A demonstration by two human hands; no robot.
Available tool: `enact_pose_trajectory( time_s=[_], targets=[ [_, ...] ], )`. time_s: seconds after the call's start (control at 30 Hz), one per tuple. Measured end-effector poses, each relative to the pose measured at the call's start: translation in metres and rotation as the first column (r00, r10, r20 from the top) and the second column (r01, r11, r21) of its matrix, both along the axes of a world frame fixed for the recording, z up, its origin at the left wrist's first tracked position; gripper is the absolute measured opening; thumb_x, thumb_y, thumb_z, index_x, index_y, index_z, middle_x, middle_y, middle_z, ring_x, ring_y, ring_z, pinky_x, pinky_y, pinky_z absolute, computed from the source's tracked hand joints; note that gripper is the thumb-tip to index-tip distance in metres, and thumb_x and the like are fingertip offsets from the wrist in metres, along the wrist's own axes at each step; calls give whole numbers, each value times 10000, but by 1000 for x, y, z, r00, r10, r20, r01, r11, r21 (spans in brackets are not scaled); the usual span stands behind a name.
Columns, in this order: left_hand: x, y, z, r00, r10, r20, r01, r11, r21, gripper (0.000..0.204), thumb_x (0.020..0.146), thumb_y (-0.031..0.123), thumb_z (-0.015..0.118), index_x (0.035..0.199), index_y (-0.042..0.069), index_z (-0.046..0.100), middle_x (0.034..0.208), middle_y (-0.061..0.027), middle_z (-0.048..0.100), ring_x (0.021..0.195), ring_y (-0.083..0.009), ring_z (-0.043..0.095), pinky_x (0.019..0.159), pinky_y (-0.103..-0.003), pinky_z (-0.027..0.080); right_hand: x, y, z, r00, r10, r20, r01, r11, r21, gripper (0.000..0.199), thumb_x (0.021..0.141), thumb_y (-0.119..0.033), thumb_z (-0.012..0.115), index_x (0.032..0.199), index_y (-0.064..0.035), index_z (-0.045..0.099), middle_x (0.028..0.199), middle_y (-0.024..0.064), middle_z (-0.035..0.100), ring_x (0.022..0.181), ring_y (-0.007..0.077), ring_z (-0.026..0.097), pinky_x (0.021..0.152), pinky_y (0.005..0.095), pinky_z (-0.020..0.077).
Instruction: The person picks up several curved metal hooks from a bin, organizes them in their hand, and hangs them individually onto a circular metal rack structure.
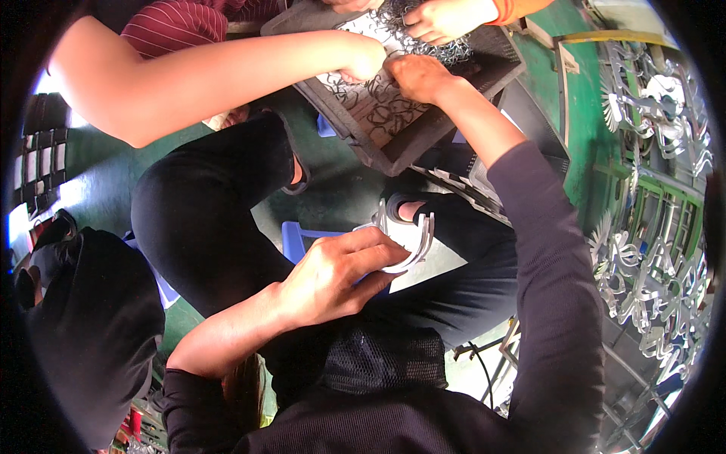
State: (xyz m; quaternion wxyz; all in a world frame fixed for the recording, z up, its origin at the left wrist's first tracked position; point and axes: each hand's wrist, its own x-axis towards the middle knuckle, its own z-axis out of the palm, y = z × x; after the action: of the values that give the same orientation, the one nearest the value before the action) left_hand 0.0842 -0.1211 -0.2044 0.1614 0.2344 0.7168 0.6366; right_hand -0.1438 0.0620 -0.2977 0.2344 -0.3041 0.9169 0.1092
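My left hand [336, 276] is closed round a curved, silvery metal piece [416, 253] with thin upright ends, held low above my lap. Stretched forward, my right hand [423, 78] is inside a grey plastic crate [384, 157], its fingers curled down. The fingertips are hidden, so what they pinch cannot be made out. Loose, thin dark wire-like hooks [382, 113] lie spread over the crate's pale bottom, and a denser heap [454, 51] of them lies at the far right side. A co-worker's hand [363, 57] is right beside mine in the crate.
Another person's hand [446, 19] with an orange cuff is over the heap. Racks of silvery metal parts [650, 303] hang along the right. Blue plastic stools [295, 240] stand below on the green floor [321, 204]. A person in black [98, 340] is at the left.
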Motion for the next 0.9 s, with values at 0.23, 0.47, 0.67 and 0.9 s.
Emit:
enact_pose_trajectory(
  time_s=[0.23,0.47,0.67,0.9],
  targets=[
    [5,6,-4,989,137,-59,-139,989,-44,154,700,24,729,821,-9,639,798,-119,635,720,-227,629,634,-298,493,61,37,76,852,-390,349,514,495,-701,114,772,-87,633,870,-29,636,721,86,644,602,159,618,598,290,493],
    [2,9,0,962,252,-104,-259,963,-71,129,733,8,699,850,-28,658,820,-103,657,730,-167,639,658,-272,493,158,51,145,545,-288,787,806,-77,-587,135,823,-153,654,894,-39,639,783,44,663,668,87,628,565,186,463],
    [5,14,-5,956,238,-174,-255,964,-81,147,734,6,699,877,-7,671,837,-97,655,728,-166,634,654,-260,487,193,42,144,399,-366,841,861,-165,-481,147,789,-167,683,866,-44,660,984,25,648,804,77,586,708,225,471],
    [10,15,-6,969,184,-164,-207,969,-135,183,741,13,689,916,-28,660,901,-114,665,820,-180,641,739,-276,493,205,25,131,442,-239,865,791,-351,-501,108,794,-45,663,860,30,622,869,67,655,761,85,589,722,215,467]
  ],
)
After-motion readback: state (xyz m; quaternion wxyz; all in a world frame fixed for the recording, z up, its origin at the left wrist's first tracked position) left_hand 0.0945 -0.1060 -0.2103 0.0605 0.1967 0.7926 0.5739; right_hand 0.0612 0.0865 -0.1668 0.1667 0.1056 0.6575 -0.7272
